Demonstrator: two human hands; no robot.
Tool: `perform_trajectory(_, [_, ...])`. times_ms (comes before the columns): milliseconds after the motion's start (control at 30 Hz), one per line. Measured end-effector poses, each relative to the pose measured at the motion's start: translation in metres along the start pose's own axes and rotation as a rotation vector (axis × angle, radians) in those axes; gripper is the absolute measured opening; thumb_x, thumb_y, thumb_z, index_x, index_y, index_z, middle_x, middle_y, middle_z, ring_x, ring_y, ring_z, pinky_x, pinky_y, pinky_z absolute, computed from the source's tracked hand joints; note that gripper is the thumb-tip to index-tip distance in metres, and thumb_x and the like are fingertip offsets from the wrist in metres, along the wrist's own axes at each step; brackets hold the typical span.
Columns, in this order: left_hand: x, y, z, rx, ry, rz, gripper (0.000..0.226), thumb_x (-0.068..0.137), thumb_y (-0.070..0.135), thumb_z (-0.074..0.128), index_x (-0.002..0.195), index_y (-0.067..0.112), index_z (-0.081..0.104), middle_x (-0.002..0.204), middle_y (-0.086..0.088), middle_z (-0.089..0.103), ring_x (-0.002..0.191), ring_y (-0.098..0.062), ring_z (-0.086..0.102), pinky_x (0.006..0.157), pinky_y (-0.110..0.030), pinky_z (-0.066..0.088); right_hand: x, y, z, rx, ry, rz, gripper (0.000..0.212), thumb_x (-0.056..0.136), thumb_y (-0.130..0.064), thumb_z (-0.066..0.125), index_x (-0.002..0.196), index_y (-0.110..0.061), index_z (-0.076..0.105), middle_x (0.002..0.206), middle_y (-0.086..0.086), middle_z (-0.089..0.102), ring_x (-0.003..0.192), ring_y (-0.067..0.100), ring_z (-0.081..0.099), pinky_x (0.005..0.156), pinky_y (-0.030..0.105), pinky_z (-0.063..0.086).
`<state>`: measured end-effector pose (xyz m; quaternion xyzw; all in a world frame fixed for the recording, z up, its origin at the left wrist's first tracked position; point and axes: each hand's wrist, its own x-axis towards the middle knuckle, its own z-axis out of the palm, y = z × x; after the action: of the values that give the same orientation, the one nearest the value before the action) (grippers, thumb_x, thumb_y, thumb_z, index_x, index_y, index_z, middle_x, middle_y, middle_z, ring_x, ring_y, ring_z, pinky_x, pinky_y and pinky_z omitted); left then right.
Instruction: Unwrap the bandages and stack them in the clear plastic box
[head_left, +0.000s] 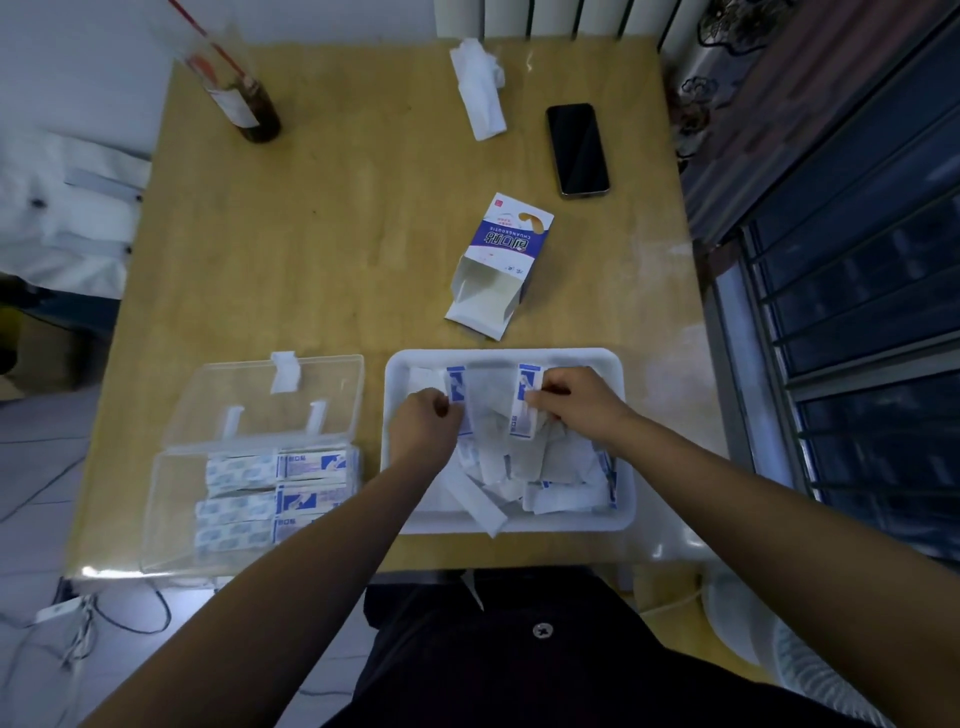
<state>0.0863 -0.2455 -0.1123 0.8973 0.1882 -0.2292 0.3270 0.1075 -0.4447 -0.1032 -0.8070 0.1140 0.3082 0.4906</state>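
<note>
Head view showed your left grip and right grip each pinching one edge of a bandage wrapper above the white tray, so an even outward peel was advisable before stacking it in the clear plastic box just left of the tray.

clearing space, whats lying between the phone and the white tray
In the head view, an opened bandage carton lies on the table between the phone and the white tray, nearer the tray.

Both hands pinching wrapper over white tray
</note>
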Motion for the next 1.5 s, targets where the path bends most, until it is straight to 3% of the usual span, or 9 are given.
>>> perform_trajectory(100, [-0.009,0.0,-0.003,-0.197,-0.13,0.03,0.016,0.09,0.025,0.062,0.081,0.012,0.068,0.07,-0.004,0.069,0.06,-0.017,0.063,0.068,-0.032,0.053,-0.004,-0.012,0.006,0.193,-0.071,-0.01,0.003,0.087,-0.013,0.069,0.088,-0.011,0.067,0.067,0.001,0.06,0.057,0.008,0.05,0.056,0.02,0.041])
perform_trajectory(267, [-0.029,0.012,-0.007,-0.362,-0.224,0.12,0.011,0.09,0.011,0.058,0.084,0.008,0.067,0.064,-0.001,0.063,0.055,-0.012,0.056,0.053,-0.021,0.042,-0.009,-0.018,0.019,0.204,-0.112,0.04,0.021,0.083,-0.017,0.075,0.102,-0.013,0.065,0.072,0.002,0.063,0.061,0.01,0.053,0.059,0.022,0.044])
perform_trajectory(400, [-0.034,0.015,-0.01,-0.541,-0.281,0.027,0.02,0.096,0.014,0.046,0.089,0.008,0.064,0.079,-0.009,0.063,0.067,-0.019,0.057,0.056,-0.026,0.048,-0.013,-0.017,0.019,0.171,-0.112,0.007,0.014,0.085,-0.018,0.072,0.073,-0.013,0.067,0.057,-0.005,0.055,0.057,0.01,0.044,0.058,0.023,0.039])
perform_trajectory(500, [-0.034,0.016,-0.006,-0.691,-0.432,-0.068,0.024,0.096,0.02,0.048,0.112,0.005,0.058,0.104,-0.017,0.065,0.087,-0.025,0.064,0.067,-0.03,0.054,-0.018,-0.018,0.023,0.178,-0.102,0.013,0.014,0.083,-0.018,0.074,0.074,-0.013,0.066,0.061,-0.002,0.054,0.056,0.011,0.044,0.058,0.024,0.039])
perform_trajectory(600, [-0.039,0.02,-0.004,-0.644,-0.556,0.052,0.02,0.097,0.006,0.04,0.101,0.005,0.06,0.089,-0.012,0.071,0.08,-0.022,0.069,0.071,-0.029,0.056,-0.023,-0.019,0.025,0.165,-0.124,-0.003,0.014,0.086,-0.016,0.072,0.074,-0.013,0.065,0.059,-0.003,0.058,0.052,0.008,0.049,0.056,0.023,0.043])
perform_trajectory(733, [-0.039,0.027,0.002,-0.611,-0.448,-0.021,0.029,0.095,0.0,0.031,0.091,0.003,0.059,0.07,-0.011,0.06,0.061,-0.021,0.062,0.068,-0.033,0.053,-0.027,-0.013,0.01,0.166,-0.033,0.01,0.006,0.089,-0.015,0.067,0.084,-0.012,0.066,0.071,0.004,0.065,0.057,0.011,0.056,0.054,0.019,0.045])
perform_trajectory(867, [-0.035,0.022,0.006,-0.583,-0.417,-0.149,0.026,0.098,0.01,0.035,0.083,0.006,0.056,0.065,-0.01,0.055,0.053,-0.021,0.057,0.057,-0.027,0.048,-0.031,0.01,-0.019,-0.395,0.188,0.061,0.014,0.085,-0.021,0.065,0.087,-0.007,0.064,0.086,0.01,0.068,0.078,0.024,0.063,0.066,0.034,0.05])
perform_trajectory(1067, [-0.038,0.019,0.013,-0.455,-0.502,-0.177,0.026,0.095,0.01,0.042,0.077,0.002,0.058,0.061,-0.01,0.056,0.047,-0.02,0.053,0.046,-0.022,0.048,-0.045,0.023,-0.016,-0.72,-0.068,0.269,0.058,0.07,-0.045,0.077,0.1,-0.016,0.036,0.084,-0.001,0.048,0.07,0.016,0.052,0.05,0.027,0.037])
perform_trajectory(1500, [-0.03,0.005,0.018,-0.421,-0.4,-0.146,0.016,0.093,0.011,0.051,0.078,0.007,0.053,0.059,-0.007,0.054,0.051,-0.021,0.051,0.061,-0.032,0.044,-0.018,0.012,0.008,-0.149,0.065,0.001,0.026,0.089,-0.012,0.057,0.114,-0.017,0.053,0.081,0.002,0.062,0.072,0.023,0.065,0.064,0.035,0.056])
